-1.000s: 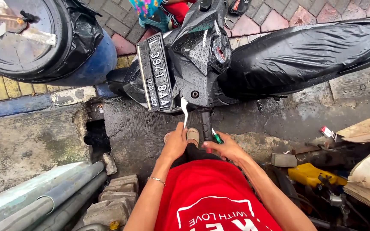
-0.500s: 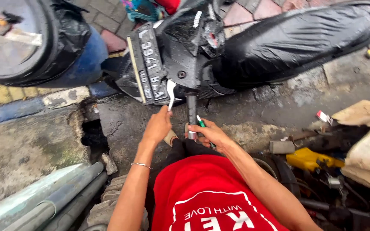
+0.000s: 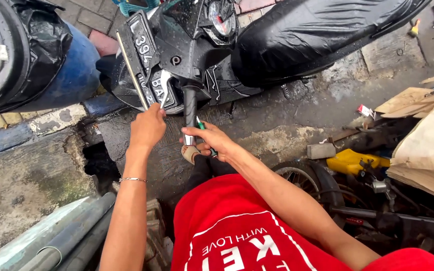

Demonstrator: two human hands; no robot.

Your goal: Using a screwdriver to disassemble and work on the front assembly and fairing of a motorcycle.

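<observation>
My L hand [image 3: 148, 128] is up by the silver brake lever [image 3: 164, 89], fingers curled loosely, fingertips just at the lever's tip; can't tell if it actually grips it. R hand [image 3: 212, 142] is closed around a green-handled tool [image 3: 203, 131], prob a screwdriver, its tip up against the lower end of the black handlebar grip [image 3: 190, 108]. Thin bracelet [image 3: 132, 179] on the L wrist. My foot [image 3: 191, 152] sits just below the grip end, touching the R hand's edge. The grip belongs to a wet black scooter [image 3: 257, 45] lying on its side, speedometer [image 3: 221, 19] w/ water drops above the bar, number plate [image 3: 146, 55] to the L of the lever, black seat cover stretching to the R. Beyond that: a blue drum [image 3: 61, 75] w/ black plastic liner at far L, a hole in the concrete [image 3: 96, 160] below it, grey pipes [image 3: 61, 236] at bottom L. On the R a spoked wheel [image 3: 302, 175], a yellow part [image 3: 355, 161] and cardboard [image 3: 428, 145].
</observation>
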